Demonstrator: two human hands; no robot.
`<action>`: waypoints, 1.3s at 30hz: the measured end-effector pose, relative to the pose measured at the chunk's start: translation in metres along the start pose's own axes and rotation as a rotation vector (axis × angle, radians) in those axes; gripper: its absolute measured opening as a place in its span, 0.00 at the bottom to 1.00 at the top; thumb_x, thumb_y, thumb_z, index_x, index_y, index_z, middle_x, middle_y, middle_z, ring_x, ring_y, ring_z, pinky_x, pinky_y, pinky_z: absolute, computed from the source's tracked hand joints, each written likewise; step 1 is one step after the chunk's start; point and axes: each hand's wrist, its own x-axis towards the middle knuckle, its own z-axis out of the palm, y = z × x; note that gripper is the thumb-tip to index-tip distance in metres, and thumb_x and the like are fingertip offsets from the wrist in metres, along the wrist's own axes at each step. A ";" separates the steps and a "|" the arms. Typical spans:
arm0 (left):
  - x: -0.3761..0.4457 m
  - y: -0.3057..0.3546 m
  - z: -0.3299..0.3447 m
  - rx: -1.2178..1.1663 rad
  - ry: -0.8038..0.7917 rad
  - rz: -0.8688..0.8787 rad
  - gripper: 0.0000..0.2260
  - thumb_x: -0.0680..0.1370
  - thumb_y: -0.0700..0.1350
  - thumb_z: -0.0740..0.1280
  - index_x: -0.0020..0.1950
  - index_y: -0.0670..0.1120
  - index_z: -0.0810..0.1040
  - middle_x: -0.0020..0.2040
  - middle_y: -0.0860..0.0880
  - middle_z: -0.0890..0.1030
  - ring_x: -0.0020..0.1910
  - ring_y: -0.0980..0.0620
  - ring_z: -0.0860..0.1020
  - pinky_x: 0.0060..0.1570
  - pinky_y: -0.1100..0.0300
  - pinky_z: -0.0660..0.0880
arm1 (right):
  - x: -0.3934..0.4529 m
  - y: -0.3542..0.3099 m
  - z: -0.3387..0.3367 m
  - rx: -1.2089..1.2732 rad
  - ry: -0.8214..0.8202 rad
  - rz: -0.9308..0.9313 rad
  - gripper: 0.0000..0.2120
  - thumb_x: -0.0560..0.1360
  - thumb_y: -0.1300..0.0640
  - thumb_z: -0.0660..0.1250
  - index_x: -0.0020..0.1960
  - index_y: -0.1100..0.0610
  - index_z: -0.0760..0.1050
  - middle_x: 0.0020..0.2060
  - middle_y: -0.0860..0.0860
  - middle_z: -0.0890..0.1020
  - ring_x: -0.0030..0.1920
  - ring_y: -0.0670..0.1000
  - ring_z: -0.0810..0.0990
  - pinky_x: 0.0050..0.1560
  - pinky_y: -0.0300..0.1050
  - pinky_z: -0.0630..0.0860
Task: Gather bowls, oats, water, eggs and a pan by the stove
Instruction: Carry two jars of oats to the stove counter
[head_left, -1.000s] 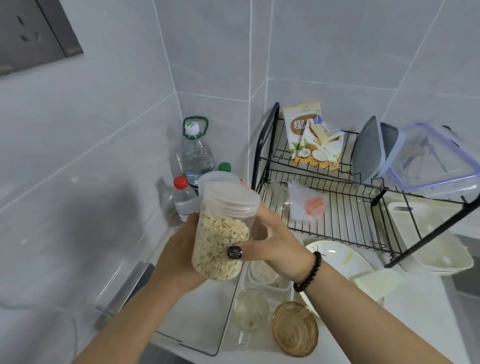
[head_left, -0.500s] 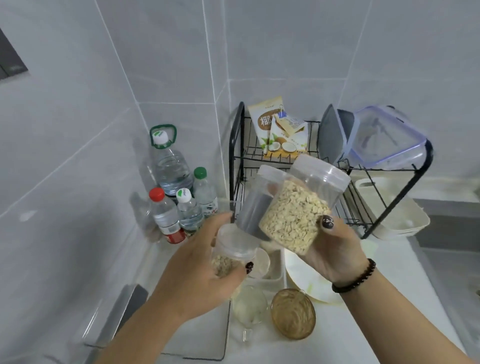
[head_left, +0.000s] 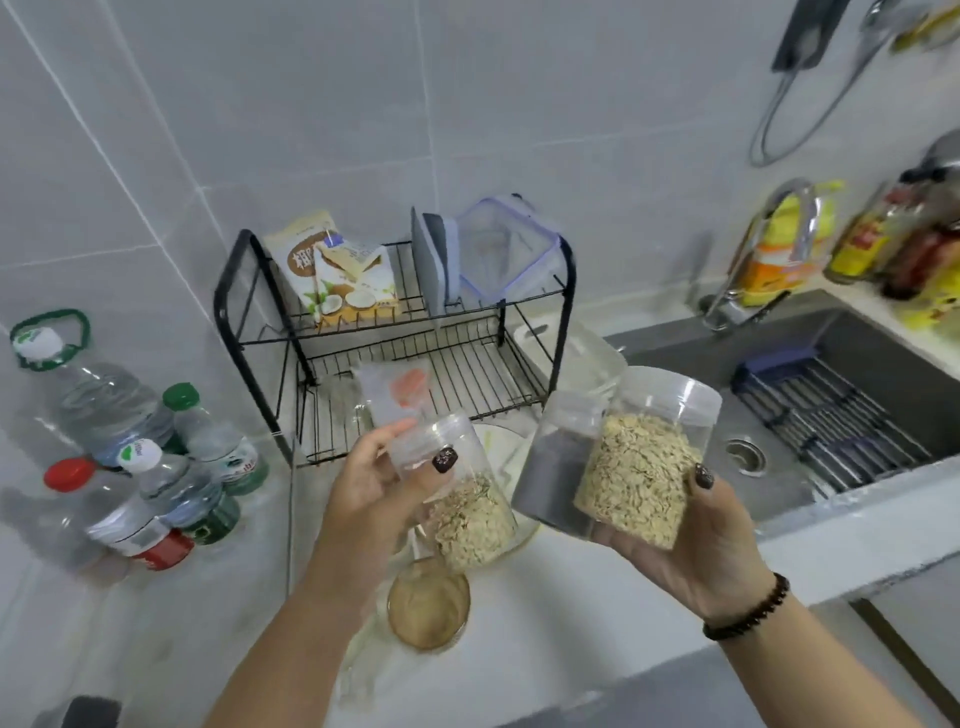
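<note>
Three clear jars in the air above the counter (head_left: 571, 587). Left hand (head_left: 363, 499) grips a jar about half full of oats (head_left: 467, 499), thumb across its side, jar tilted. Right hand (head_left: 696, 551) cradles two at once: a fuller oats jar (head_left: 644, 462) and a dark-filled jar (head_left: 556, 467) pressed side by side, fingers curled under both, thumb on the oats jar. Both lean toward the sink (head_left: 779, 457). Water bottles (head_left: 140, 467) stand clustered at left near the wall; a brown glass bowl (head_left: 428, 605) sits on the counter below the left hand.

Risk, as I judge it: the two-jar hold looks marginal. The dark jar could slide off the fingers. Lids are hard to confirm here; a loose one spills oats.
</note>
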 end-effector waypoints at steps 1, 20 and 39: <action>0.000 -0.002 0.018 -0.038 -0.035 -0.037 0.30 0.59 0.50 0.77 0.60 0.48 0.78 0.55 0.43 0.84 0.50 0.45 0.83 0.47 0.47 0.79 | -0.015 -0.007 -0.006 0.017 0.030 -0.013 0.24 0.80 0.61 0.60 0.73 0.65 0.60 0.69 0.64 0.68 0.71 0.63 0.66 0.71 0.65 0.56; -0.091 -0.074 0.419 0.034 -0.660 -0.303 0.21 0.64 0.50 0.75 0.56 0.47 0.81 0.54 0.44 0.84 0.53 0.43 0.82 0.61 0.36 0.72 | -0.382 -0.169 -0.064 -0.395 0.684 -0.426 0.48 0.51 0.47 0.84 0.66 0.63 0.72 0.56 0.61 0.81 0.56 0.59 0.81 0.52 0.53 0.79; -0.214 -0.156 0.754 0.224 -1.449 -0.411 0.23 0.67 0.51 0.71 0.61 0.46 0.79 0.56 0.48 0.84 0.46 0.52 0.82 0.40 0.57 0.77 | -0.628 -0.233 -0.100 -0.201 1.371 -1.083 0.43 0.53 0.47 0.83 0.63 0.59 0.75 0.60 0.60 0.80 0.61 0.59 0.78 0.57 0.57 0.78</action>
